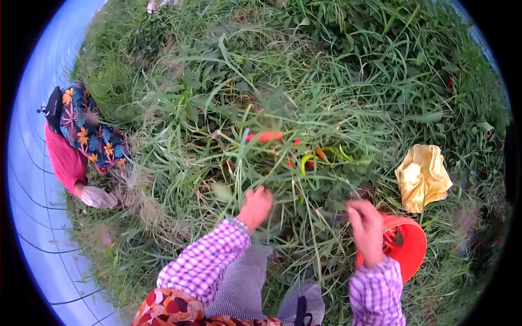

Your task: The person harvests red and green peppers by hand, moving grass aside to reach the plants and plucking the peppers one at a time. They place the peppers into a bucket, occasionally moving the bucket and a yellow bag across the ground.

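My left hand (pixel 257 207) is in the grass and leaves in front of my legs. Its fingers are curled closed, and whatever they hold is hidden. Just ahead of it, red chili peppers (pixel 265 136) and a yellow-green chili pepper (pixel 305 164) show among the stems. My right hand (pixel 367 227) is beside the left rim of a red bucket (pixel 416 244), partly in front of it. Its fingers are bent together, and I cannot make out anything in them. Inside the tilted-looking bucket lie some red peppers (pixel 388 239), partly covered by my hand.
A crumpled yellow bag (pixel 424 176) lies on the grass beyond the bucket. At left a co-worker (pixel 68 146) in a pink sleeve and pale glove bends over the plants. Dense tall grass (pixel 304 65) surrounds me, and blue sheeting (pixel 35 217) runs along the left edge.
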Tool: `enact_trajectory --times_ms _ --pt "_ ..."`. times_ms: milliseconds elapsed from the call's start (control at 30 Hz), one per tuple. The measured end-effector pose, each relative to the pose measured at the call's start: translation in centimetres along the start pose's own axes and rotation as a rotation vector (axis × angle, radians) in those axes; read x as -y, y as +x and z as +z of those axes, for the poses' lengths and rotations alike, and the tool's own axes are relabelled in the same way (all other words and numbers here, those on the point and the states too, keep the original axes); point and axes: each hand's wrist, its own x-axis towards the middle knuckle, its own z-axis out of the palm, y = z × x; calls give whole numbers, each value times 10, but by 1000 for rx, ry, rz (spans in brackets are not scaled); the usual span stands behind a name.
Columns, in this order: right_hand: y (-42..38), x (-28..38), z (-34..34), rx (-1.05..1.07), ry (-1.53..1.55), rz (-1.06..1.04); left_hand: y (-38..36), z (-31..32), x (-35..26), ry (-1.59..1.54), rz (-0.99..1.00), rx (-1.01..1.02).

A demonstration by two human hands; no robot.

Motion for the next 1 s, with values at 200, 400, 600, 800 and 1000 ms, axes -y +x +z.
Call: enact_trajectory --times_ms 200,400,600,800,1000 --pt "130 -16 144 88 -420 -535 -22 27 1 -118 -26 -310" --pt "182 -53 198 276 -725 -399 -20 75 -4 35 -9 -367" --pt "163 -47 165 58 -470 -320 -23 54 -2 -71 23 -477" --pt "117 -58 117 77 500 315 -20 0 -13 -807 -164 -170" --pt "77 -52 130 156 665 237 8 -91 -30 -949 -233 -416"
